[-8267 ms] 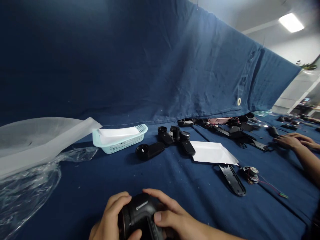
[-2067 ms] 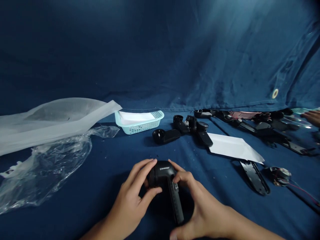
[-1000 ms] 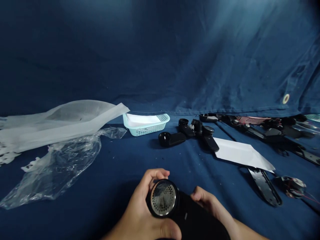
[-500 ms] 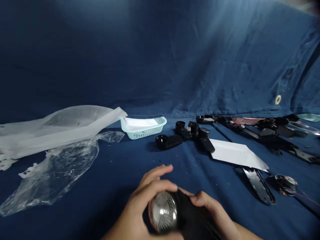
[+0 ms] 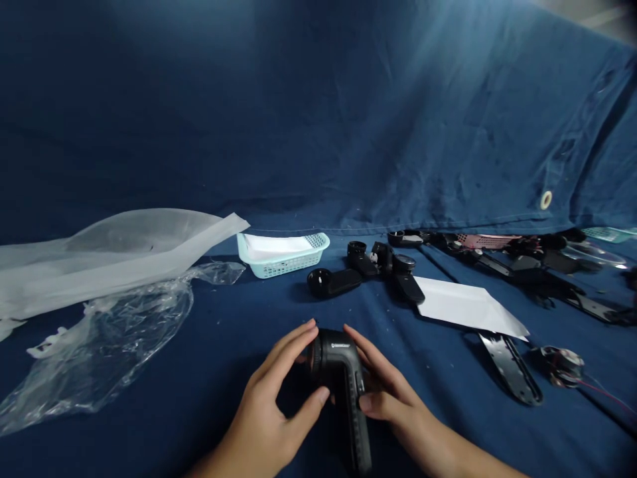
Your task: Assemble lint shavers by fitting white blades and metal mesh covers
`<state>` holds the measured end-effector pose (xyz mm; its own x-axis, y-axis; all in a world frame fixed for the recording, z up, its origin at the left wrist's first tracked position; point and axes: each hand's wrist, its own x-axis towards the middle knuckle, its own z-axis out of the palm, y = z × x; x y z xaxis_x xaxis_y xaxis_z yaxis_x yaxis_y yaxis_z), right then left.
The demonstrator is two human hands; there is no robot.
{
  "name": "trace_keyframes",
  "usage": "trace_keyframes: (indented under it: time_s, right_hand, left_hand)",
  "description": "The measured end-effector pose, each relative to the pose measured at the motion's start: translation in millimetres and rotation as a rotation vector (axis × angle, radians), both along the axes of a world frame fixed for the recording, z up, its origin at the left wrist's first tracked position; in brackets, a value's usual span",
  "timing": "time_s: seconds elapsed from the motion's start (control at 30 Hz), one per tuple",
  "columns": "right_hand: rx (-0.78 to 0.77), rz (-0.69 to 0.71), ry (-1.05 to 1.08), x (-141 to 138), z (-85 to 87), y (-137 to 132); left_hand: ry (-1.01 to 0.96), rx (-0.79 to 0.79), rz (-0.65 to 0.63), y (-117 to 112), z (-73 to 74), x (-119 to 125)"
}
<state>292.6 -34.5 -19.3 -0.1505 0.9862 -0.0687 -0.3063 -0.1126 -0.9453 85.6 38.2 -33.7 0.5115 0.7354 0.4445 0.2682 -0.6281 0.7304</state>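
A black handheld device (image 5: 342,378) with a round head and a long handle lies low in the middle, over the blue cloth (image 5: 209,358). My left hand (image 5: 271,411) curls around the left side of its head, thumb under it and fingers on top. My right hand (image 5: 393,398) grips its right side, fingers laid along the head and upper handle. White lettering shows on top of the head. The handle runs back toward me.
A pale green basket (image 5: 283,251) holding white paper stands behind. Beside it lie black device parts (image 5: 348,275), a white sheet (image 5: 465,307), a black shell strip (image 5: 510,368) and a small motor with wires (image 5: 560,365). Clear plastic bags (image 5: 99,292) spread at left. More parts (image 5: 522,255) line the back right.
The device's mesh-covered round face pointed at me a moment ago; it now faces away and down, lettering up. Both hands moved forward with it and kept their grip.
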Motion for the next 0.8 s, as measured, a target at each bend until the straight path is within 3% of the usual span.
trace_keyframes:
  time_s: [0.33, 0.8]
  right_hand:
    - [0.019, 0.011, -0.071, 1.0, -1.9, -7.9]
    - [0.033, 0.010, -0.124, -0.5, -4.9, -7.4]
  left_hand:
    - [0.036, 0.146, -0.004, -5.1, -0.1, -3.0]
    - [0.036, 0.137, -0.037, -3.6, -1.9, -5.3]
